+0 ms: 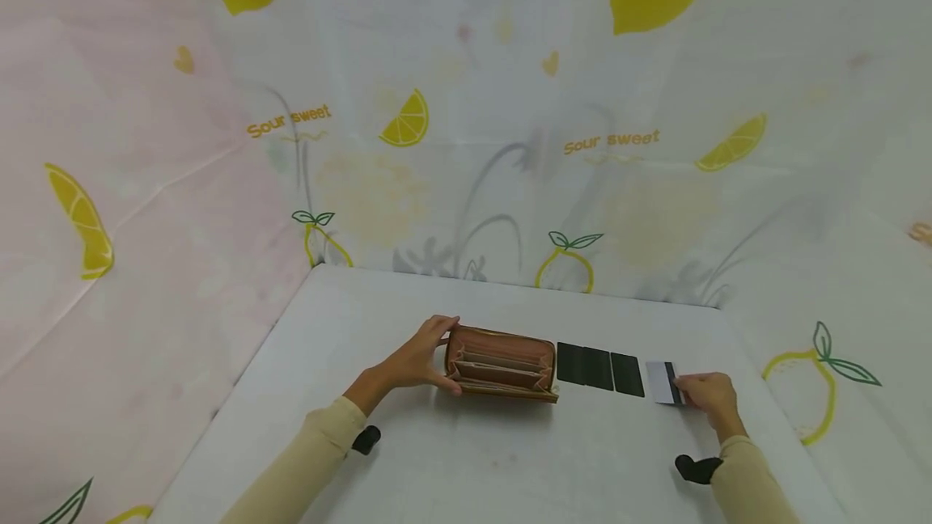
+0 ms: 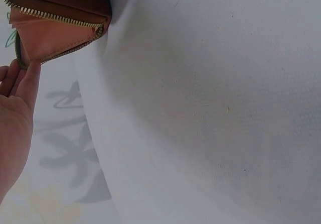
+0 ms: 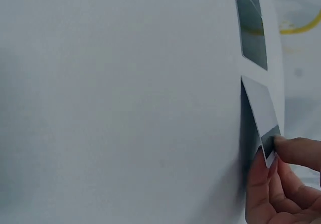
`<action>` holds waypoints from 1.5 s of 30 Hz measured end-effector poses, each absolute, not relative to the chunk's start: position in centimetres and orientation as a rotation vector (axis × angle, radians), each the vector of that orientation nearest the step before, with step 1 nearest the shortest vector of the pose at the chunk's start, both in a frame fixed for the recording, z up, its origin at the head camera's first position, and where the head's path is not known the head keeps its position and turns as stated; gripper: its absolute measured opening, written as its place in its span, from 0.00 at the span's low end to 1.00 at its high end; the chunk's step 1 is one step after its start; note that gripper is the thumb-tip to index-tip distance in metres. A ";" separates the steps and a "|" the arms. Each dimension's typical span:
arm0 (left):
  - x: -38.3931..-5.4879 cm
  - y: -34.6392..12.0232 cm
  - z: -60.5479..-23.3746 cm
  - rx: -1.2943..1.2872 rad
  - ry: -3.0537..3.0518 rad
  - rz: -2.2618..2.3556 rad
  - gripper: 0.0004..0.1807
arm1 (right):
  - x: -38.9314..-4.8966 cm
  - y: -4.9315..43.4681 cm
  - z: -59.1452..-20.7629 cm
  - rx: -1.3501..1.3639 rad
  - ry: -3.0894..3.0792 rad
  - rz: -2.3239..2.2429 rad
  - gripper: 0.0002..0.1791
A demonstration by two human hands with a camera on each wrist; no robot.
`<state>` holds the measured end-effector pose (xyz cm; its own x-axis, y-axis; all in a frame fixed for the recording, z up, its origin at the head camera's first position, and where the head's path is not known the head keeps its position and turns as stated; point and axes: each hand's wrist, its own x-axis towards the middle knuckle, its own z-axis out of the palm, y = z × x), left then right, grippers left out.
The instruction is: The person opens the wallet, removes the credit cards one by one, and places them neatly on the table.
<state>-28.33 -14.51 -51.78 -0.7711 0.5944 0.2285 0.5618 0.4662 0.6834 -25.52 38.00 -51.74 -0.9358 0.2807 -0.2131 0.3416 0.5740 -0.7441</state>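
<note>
A brown zip-around wallet [image 1: 502,359] stands unzipped on the white table, its pleated compartments facing up. My left hand [image 1: 418,358] grips its left end, thumb on the near side and fingers at the far side. In the left wrist view, the hand [image 2: 16,118] holds the edge beside the wallet's gold zip teeth [image 2: 55,17]. Over on the right, my right hand [image 1: 712,396] pinches a white card with a dark stripe [image 1: 658,382] by its right end. The right wrist view has this card [image 3: 262,101] tilted, its held end raised off the table between thumb and fingers.
Black cards [image 1: 599,369] lie in a row between the wallet and the white card, two of them touching or overlapping. Lemon-printed cloth [image 1: 466,184] hangs behind and beside the white table [image 1: 510,467]. A black strap piece [image 1: 696,469] shows at the right wrist.
</note>
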 end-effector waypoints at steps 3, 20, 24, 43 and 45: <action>-28.4 -14.4 -51.8 1.046 2.655 1.206 0.69 | -25.7 37.5 -51.9 0.527 2.773 -1.261 0.20; -28.3 -14.4 -51.8 1.034 2.669 1.195 0.69 | -26.3 36.6 -52.1 0.465 2.936 -1.026 0.23; -28.3 -14.4 -51.8 1.013 2.673 1.181 0.69 | -26.4 36.1 -52.0 0.425 3.001 -0.940 0.24; -28.1 -14.6 -51.6 1.012 2.663 1.181 0.69 | -28.5 15.9 -46.0 -1.253 3.040 -0.944 0.06; -28.1 -14.6 -51.6 1.017 2.669 1.177 0.69 | -28.6 14.2 -46.1 -1.234 3.023 -0.832 0.06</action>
